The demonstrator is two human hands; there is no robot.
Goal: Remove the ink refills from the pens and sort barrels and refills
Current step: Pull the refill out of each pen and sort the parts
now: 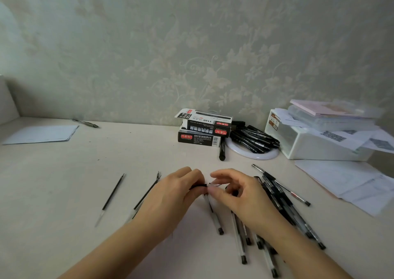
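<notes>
- The left hand (180,190) curls its fingers round the black end of a pen (199,186), held just above the worktop (64,172) at the middle.
- The right hand (236,195) pinches the clear part of the same pen between thumb and forefinger (the other fingers arch loosely above it); the two hands nearly touch.
- Left of the hands, a loose ink refill (110,197) lies slanted on the worktop, with a second refill (147,192) beside it, its lower end hidden under the left wrist.
- Under and right of the right hand, a pile of pens (283,202) lies fanned out, several crossing one another.
- Nearer the front edge, a few clear barrels with black ends (238,236) lie side by side.
- At the back, two stacked pen boxes (204,129) stand by the wall, with a heap of black markers (255,138) on a white ring just to their right.
- A white plastic bin (315,144) and loose papers (351,183) sit at the far right; a sheet of paper (42,134) and a lone pen (85,122) at the far left.
</notes>
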